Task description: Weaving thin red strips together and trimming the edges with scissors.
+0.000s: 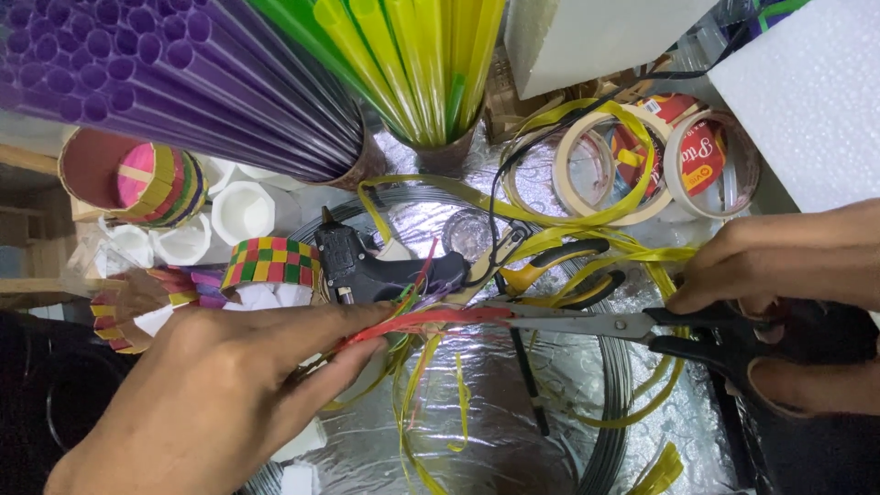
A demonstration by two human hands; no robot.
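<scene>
My left hand [220,385] pinches a bundle of thin straw strips [417,321], red on top with green and yellow beneath, over a foil-covered surface [513,431]. My right hand [788,275] grips black-handled scissors [632,325], whose steel blades point left and close on the red strip's end. Loose yellow strips [431,403] hang and curl below the bundle. A black glue gun [376,266] lies just behind the strips.
Bundles of purple straws [165,73] and green-yellow straws [412,55] stand in cups at the back. Tape rolls [642,156] sit back right beside white foam blocks [807,92]. Woven straw rings [270,261], white cups [243,211], yellow-handled pliers [550,261] and coiled wire [614,412] lie around.
</scene>
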